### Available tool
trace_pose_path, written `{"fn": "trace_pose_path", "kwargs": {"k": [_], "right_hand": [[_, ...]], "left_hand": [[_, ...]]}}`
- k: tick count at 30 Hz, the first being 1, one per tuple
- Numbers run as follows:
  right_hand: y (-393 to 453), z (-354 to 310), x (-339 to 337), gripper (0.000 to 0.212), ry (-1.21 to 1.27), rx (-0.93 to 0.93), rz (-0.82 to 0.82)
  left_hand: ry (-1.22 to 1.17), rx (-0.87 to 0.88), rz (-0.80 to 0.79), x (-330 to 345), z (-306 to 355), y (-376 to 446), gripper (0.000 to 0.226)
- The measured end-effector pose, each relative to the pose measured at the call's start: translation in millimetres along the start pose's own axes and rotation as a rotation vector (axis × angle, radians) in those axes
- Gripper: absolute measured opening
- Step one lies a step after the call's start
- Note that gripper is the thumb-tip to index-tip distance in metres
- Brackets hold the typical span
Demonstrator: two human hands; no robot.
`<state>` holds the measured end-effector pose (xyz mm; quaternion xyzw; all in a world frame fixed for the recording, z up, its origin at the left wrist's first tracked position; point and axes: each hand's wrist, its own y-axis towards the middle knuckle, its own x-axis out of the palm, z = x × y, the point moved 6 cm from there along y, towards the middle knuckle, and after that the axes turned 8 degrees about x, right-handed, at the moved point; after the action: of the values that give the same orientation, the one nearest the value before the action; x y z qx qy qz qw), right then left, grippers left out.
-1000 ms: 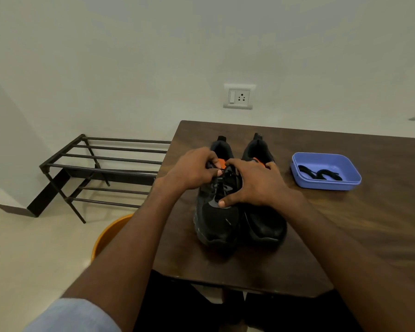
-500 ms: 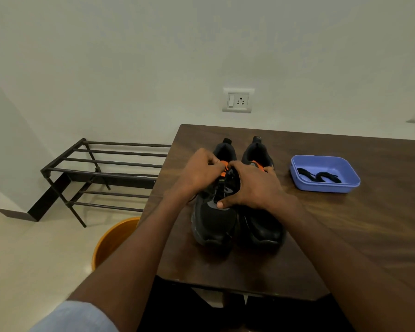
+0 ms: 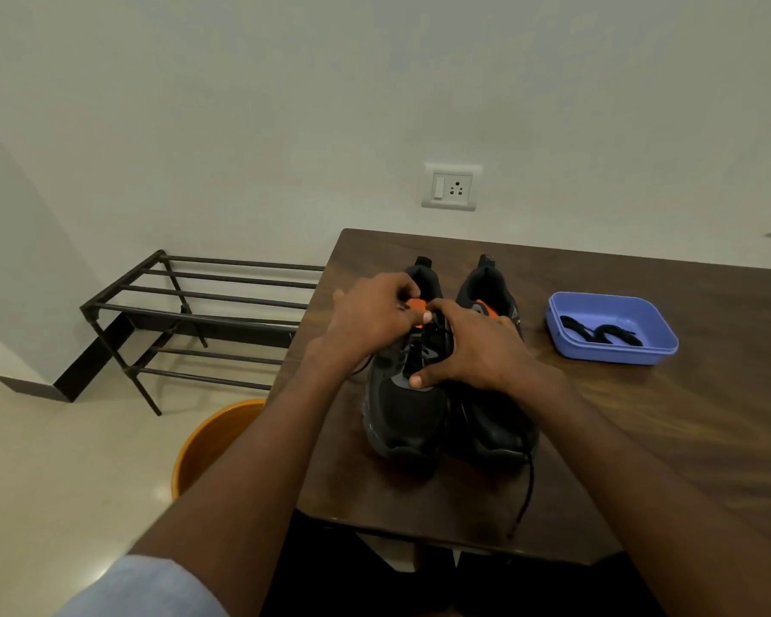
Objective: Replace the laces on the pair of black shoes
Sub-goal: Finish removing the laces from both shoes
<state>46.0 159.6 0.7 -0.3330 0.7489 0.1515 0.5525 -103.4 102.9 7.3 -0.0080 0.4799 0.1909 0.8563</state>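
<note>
On the dark wooden surface [image 3: 642, 429] we see the pair of black shoes side by side, toes toward us: the left shoe [image 3: 403, 407] and the right shoe [image 3: 490, 420] touching along their inner sides. Our left hand [image 3: 370, 320] curls its fingers at the orange tongue [image 3: 415, 303] of the left shoe, pinching something there, though we cannot tell exactly what. Our right hand [image 3: 468, 349] lies over both shoes, fingers curled into the lacing of the left shoe, thumb pressed on its vamp. A loose black lace [image 3: 526, 496] trails from the right shoe toward the near edge. To the right sits a blue tray [image 3: 615, 349] holding black laces [image 3: 599, 334]. On the floor to the left stand a metal shoe rack [image 3: 188, 313] and an orange bucket [image 3: 210, 443].
</note>
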Motion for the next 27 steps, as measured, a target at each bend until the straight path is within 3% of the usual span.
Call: {"fn": "trace_pose_path", "kwargs": {"k": [2, 4, 8, 10, 12, 15, 17, 20, 23, 24, 25, 27], "right_hand": [[1, 1, 0, 0.116, -0.012, 0.005, 0.001], [0, 0, 0, 0.116, -0.012, 0.007, 0.006], [-2, -2, -1, 0.118, -0.006, 0.002, 0.022], [-2, -2, -2, 0.119, -0.027, -0.003, 0.03], [-3, -2, -3, 0.118, -0.047, 0.001, 0.03], [-3, -3, -3, 0.117, -0.04, 0.004, 0.037], [-4, -3, -3, 0.118, -0.047, 0.004, 0.033], [-5, -4, -3, 0.118, -0.036, 0.005, 0.031], [-5, -4, -4, 0.118, -0.03, 0.011, 0.033], [-4, -3, -4, 0.118, -0.026, 0.011, 0.032], [-5, -4, -4, 0.117, -0.025, 0.01, 0.03], [-4, -4, -3, 0.116, -0.028, 0.01, 0.023]], "left_hand": [[0.139, 0.029, -0.011, 1, 2, 0, 0.017], [0.079, 0.055, 0.078, -6, 3, 0, 0.004], [-0.53, -0.032, 0.309, -24, 2, -1, 0.014], [-0.779, -0.113, 0.33, -25, 2, -5, 0.014], [-0.675, -0.097, 0.264, -23, 3, -5, 0.013], [-0.054, 0.053, 0.092, -15, 3, -4, 0.013], [0.066, 0.068, 0.098, -11, 4, -4, 0.005], [-0.171, 0.071, 0.304, -26, 10, -6, 0.008], [-0.857, -0.066, 0.497, -43, 9, -8, 0.016], [-0.983, -0.105, 0.511, -43, 8, -9, 0.018], [-0.962, -0.12, 0.505, -43, 7, -11, 0.015], [-0.606, -0.058, 0.407, -39, 6, -10, 0.004]]}}
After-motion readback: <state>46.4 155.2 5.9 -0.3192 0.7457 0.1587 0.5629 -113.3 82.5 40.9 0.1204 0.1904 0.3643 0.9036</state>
